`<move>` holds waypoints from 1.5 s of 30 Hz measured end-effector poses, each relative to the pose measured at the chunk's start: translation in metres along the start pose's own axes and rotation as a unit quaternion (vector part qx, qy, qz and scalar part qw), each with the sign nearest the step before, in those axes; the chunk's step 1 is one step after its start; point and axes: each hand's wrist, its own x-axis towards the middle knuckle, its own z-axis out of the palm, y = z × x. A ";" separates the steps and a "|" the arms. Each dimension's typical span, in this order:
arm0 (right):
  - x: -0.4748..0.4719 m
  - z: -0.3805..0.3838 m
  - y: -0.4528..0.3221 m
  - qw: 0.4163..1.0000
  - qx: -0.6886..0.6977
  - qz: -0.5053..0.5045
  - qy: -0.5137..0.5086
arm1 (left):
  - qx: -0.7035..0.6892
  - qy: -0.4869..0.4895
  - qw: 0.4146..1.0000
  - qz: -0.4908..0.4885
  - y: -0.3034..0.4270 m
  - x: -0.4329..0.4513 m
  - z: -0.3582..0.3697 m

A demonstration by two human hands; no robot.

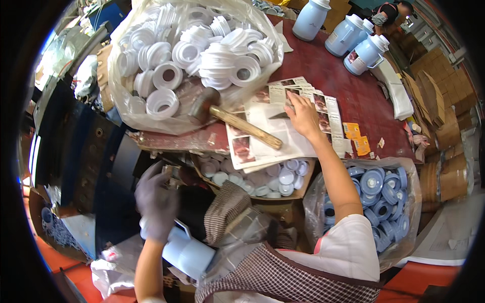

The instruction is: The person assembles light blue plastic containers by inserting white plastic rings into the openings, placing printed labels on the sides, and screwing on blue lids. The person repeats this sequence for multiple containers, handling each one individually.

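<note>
My left hand (157, 200), in a grey glove and blurred by motion, is beside the top end of a light blue jug (191, 248). The jug lies tilted across my lap, its handle upward; whether the glove touches it I cannot tell. My bare right hand (305, 115) is over printed label sheets (331, 113) on the table, thumb and fingers apart. A dark pointed thing (279, 116), too unclear to name, shows by the thumb. A mallet (246, 127) with a wooden handle lies left of that hand, its handle across the sheets.
A large plastic bag of white plastic rings (166, 75) covers the table's left. Several light blue jugs (358, 57) stand at the far right. Below the edge are a box of white caps (286, 178) and a bag of blue lids (379, 193). Another person (388, 17) is in the background.
</note>
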 end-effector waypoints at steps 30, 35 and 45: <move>-0.021 -0.028 0.140 0.952 0.260 -0.106 -0.123 | 0.105 -0.198 0.974 0.033 0.228 0.087 0.268; -0.017 -0.029 0.139 0.949 0.236 -0.153 -0.142 | 0.096 -0.160 0.980 0.070 0.224 0.079 0.266; -0.013 -0.025 0.145 0.944 0.292 -0.083 -0.130 | -0.023 -0.050 0.998 0.022 0.215 0.076 0.282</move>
